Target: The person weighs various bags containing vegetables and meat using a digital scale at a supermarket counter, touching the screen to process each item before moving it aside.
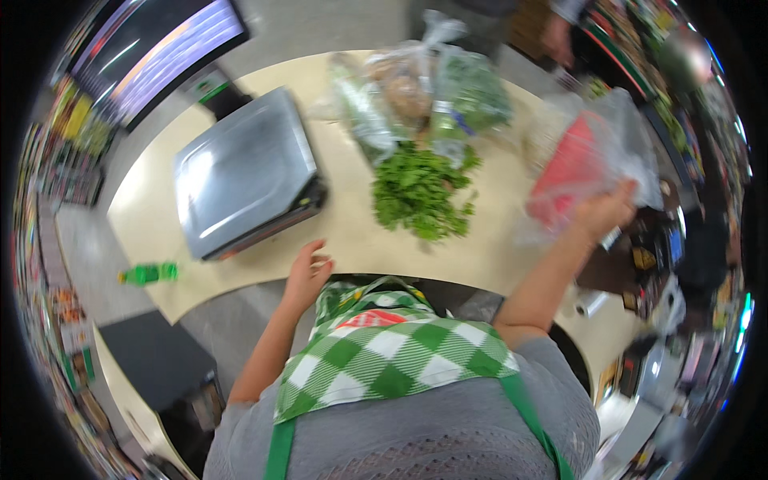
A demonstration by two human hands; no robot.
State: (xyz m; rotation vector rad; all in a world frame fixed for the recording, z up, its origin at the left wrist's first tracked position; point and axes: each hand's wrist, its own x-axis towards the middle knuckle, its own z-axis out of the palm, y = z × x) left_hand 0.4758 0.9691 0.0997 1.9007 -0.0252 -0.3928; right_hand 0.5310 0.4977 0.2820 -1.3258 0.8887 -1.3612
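Observation:
At the right end of the curved counter, my right hand (606, 210) is closed on a clear plastic bag (630, 144). A flat pink-red item (570, 165) shows through the film; blur hides what it is. My left hand (309, 273) hovers by the counter's inner edge with fingers loosely bent and nothing in them. Just beyond that hand is a scale with a steel platter (246, 174). A bunch of leafy green herbs (423, 195) lies in the middle. Behind it are bagged leafy greens (471, 90), a knotted bag with brownish contents (399, 90) and a bag of long pale-green vegetables (363, 114).
A green bottle (149, 273) lies at the left by the pale counter (348, 234). A large screen (174, 54) rises at the far left. Another person's hand (558, 42) is at the upper right. Electronic devices (657, 252) and a white roll (591, 304) stand right.

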